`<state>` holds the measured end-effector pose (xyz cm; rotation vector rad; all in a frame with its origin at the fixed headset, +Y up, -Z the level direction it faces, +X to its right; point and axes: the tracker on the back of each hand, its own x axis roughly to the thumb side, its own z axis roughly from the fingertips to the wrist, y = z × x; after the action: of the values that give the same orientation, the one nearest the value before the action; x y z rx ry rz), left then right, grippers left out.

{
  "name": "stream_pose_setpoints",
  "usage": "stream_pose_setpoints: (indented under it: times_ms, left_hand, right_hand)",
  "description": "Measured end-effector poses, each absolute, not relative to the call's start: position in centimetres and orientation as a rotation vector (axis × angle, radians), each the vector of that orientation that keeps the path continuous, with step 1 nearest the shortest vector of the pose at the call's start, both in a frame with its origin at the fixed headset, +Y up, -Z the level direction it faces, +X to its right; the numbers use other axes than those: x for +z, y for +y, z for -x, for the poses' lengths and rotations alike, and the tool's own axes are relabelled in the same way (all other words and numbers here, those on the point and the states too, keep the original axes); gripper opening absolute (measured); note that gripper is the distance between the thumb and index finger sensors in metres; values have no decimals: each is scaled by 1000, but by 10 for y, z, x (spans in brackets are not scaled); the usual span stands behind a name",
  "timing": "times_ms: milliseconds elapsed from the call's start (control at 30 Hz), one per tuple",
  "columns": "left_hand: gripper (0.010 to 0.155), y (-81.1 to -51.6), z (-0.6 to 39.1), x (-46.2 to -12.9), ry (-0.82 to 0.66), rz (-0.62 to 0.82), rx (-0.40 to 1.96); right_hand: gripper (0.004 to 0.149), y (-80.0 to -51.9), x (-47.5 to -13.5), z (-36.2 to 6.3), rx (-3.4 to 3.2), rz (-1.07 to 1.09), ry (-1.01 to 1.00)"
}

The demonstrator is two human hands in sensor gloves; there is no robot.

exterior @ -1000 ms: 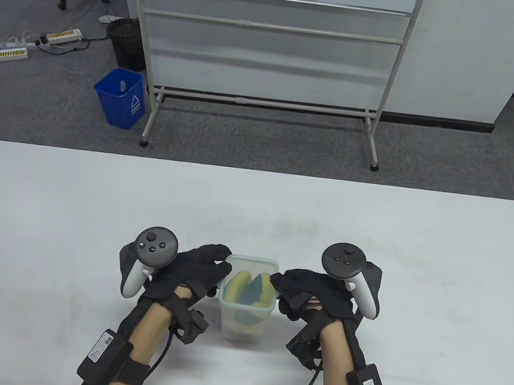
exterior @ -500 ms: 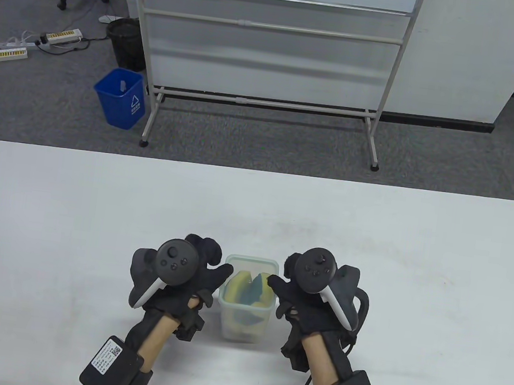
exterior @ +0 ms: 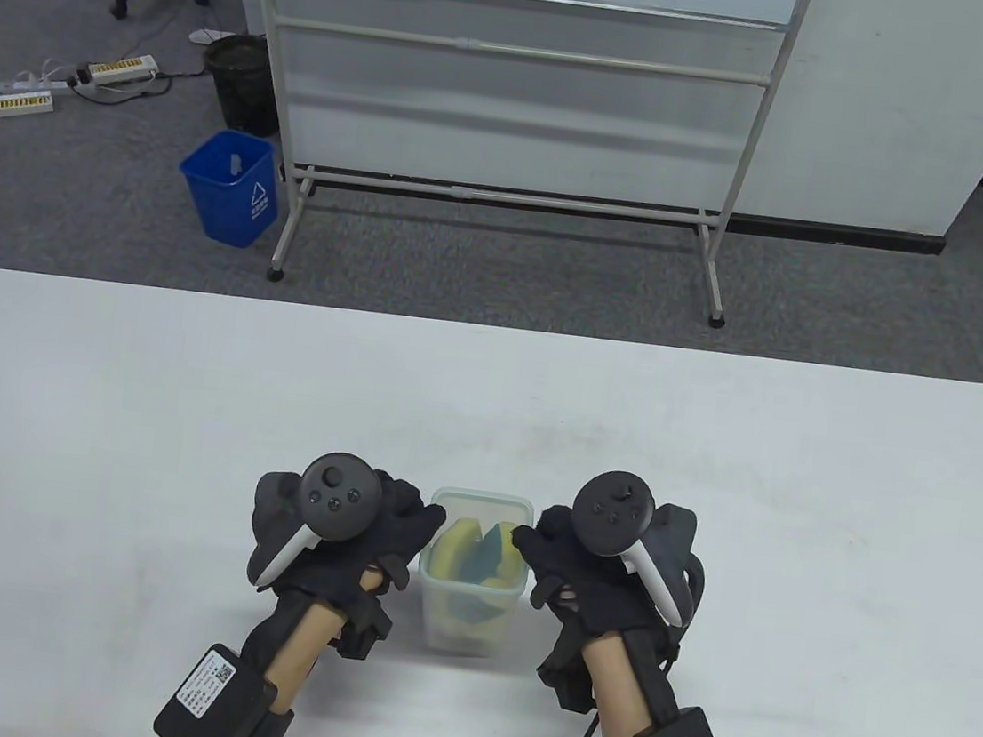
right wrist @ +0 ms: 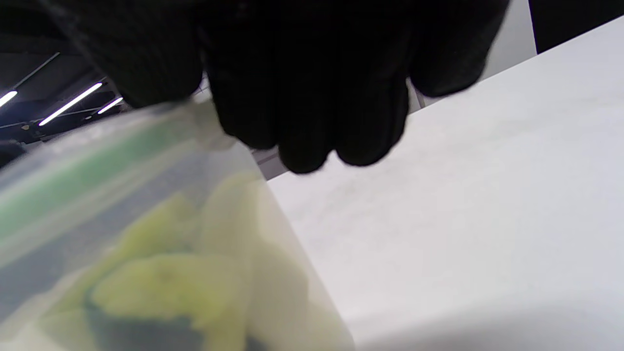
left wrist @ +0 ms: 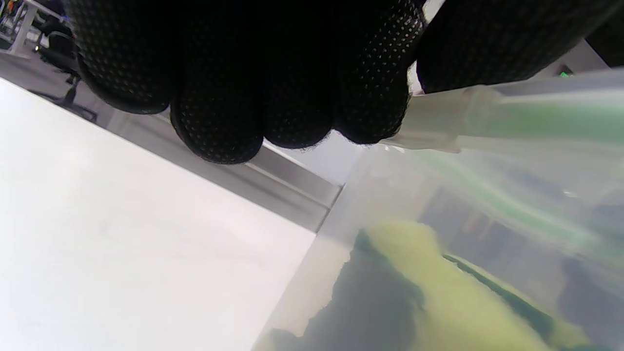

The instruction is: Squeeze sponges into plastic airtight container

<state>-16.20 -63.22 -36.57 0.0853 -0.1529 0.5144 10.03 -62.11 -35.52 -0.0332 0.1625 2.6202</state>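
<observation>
A clear plastic container (exterior: 465,631) stands on the white table near the front edge. Yellow and dark green sponges (exterior: 473,554) are packed inside it. My left hand (exterior: 414,525) is at its left rim and my right hand (exterior: 534,544) at its right rim. In the left wrist view my curled fingers (left wrist: 219,97) and thumb pinch the rim, which has a green strip (left wrist: 536,117), and the sponges (left wrist: 438,292) show through the wall. In the right wrist view my curled fingers (right wrist: 312,97) hang over the rim of the container (right wrist: 146,161).
The white table (exterior: 183,402) spreads wide to the left, right and behind the container. Past its far edge stand a whiteboard frame (exterior: 504,191) and a blue bin (exterior: 231,189) on the floor.
Both hands have rolled inward against the container's sides, the trackers swinging closer to it. Over the last half second they have hardly moved. The container has stayed in place.
</observation>
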Motion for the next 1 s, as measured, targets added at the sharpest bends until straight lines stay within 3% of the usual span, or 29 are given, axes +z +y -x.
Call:
stream_pose_setpoints:
  times_ms: [367,700,867,1000]
  left_hand:
    - [45,-646,171,-374,-143,33,715]
    - [46,-649,174,-377,-141,61,696]
    - [50,-642,179,-375,-127,69,631]
    - [57,-630,192,-367,-84,-67,555]
  right_hand:
    - [51,-628,-362,-107,2511,-4,204]
    - [50,-637,-368,-112,2430,-28,170]
    - [47,-634,-365,-118,2415,18,-57]
    - [46,-628,-358,-133,2314,8,-250]
